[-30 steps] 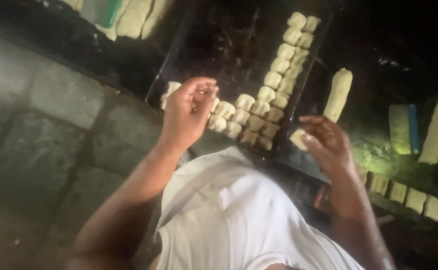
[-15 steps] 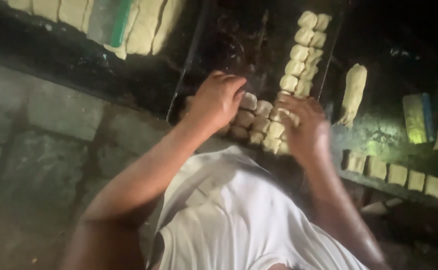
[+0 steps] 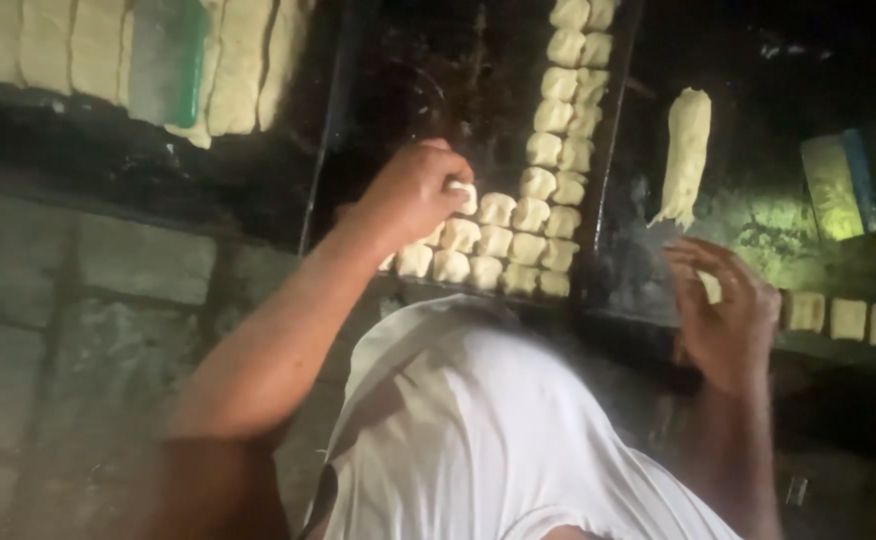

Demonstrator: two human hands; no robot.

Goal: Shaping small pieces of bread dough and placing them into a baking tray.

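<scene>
A dark baking tray lies in front of me with rows of small pale dough pieces along its right side and near edge. My left hand rests over the near rows, its fingers pinched on one small dough piece at the tray. My right hand hovers to the right of the tray above the dark worktop, fingers curled and apart; a pale bit shows behind the fingers, unclear whether held. A long dough strip lies just beyond it.
Cut dough squares line the worktop edge at right. A blue-edged scraper lies far right. More dough slabs and a green-edged scraper sit at upper left. A stone block wall drops below. My white shirt fills the bottom.
My right hand has left the tray and swung right and toward me. My left hand stayed at the near rows, now pinching a dough piece slightly further in.
</scene>
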